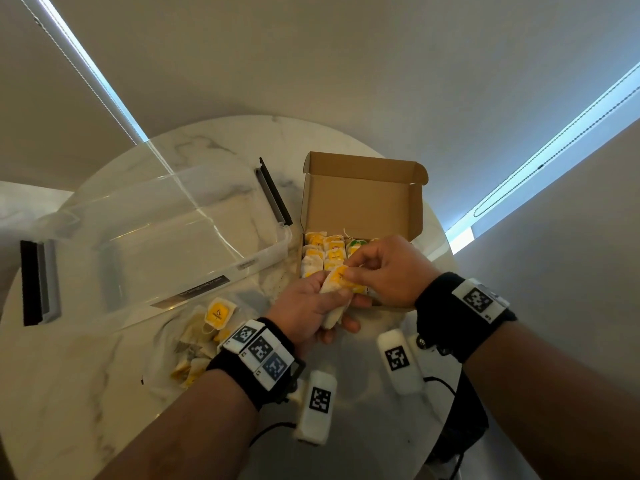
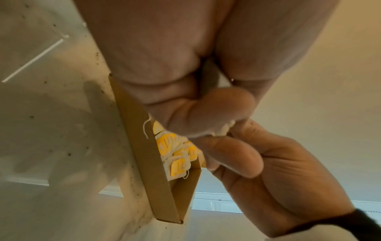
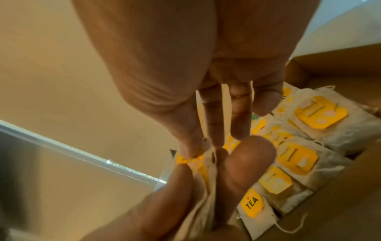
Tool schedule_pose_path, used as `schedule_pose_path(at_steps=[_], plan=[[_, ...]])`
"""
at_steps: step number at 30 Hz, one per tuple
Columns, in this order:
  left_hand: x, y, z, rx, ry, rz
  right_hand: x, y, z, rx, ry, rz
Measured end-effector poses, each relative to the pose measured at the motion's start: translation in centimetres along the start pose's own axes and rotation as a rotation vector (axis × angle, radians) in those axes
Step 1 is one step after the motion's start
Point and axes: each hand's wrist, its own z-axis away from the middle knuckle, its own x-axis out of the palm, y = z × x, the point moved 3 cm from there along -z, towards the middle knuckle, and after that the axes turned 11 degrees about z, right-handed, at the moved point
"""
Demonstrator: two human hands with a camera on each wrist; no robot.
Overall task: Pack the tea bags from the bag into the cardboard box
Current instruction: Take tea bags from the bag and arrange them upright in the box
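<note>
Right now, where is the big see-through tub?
In the head view, the clear tub lies on the table's left side, beside the cardboard box.

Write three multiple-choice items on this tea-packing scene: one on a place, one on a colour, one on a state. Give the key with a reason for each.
1. Where do the loose tea bags not yet packed lie?
A. On the table, near the left wrist
B. Inside the clear bin
C. On the box lid

2. What colour are most tags on the packed tea bags?
A. Red
B. Yellow
C. Blue

3. How does the cardboard box stand?
A. Taped shut
B. Open, lid raised
C. Upside down

Key:
1 A: the heap lies on the marble table, outside the clear bin.
2 B: the right wrist view shows rows of yellow tags.
3 B: the lid stands up behind the rows, while the left hand and right hand hold a tea bag over the box's near edge.
</note>
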Motion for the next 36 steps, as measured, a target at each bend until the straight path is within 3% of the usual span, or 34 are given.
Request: schedule_pose_path(at_steps=[3,8,13,16,18,22,24,27,36], plan=[[-0.3,0.0,-0.2,0.002,0.066,0.049,-0.9,0.7,0.0,0.027,0.053,-0.166],[-0.1,0.0,-0.4,0.048,0.078,0.125,-2.0,1.1,0.5,0.073,0.013,-0.331],[-1.2,-0.2,-0.7,0.059,0.16,0.131,-3.7,2.5,0.4,0.155,0.285,-0.447],[-2.6,-0.7,-0.9,0.06,0.23,0.178,-4.6,4.3,0.1,0.193,0.41,-0.263],[-3.2,-1.0,-1.0,0.055,0.264,0.208,-4.4,4.9,-0.1,0.208,0.32,-0.148],[-3.9,-1.6,-1.3,0.024,0.323,0.211,-1.7,4.8,-0.2,0.163,-0.037,0.225],[-4.1,-1.8,-1.4,0.012,0.341,0.204,-0.4,4.8,-0.3,0.158,-0.117,0.294],[-4.1,-1.8,-1.5,0.001,0.35,0.204,0.7,5.0,-0.6,0.185,-0.126,0.355],[-4.0,-1.7,-1.2,-0.018,0.346,0.202,1.2,5.0,-0.2,0.246,0.028,0.387]])
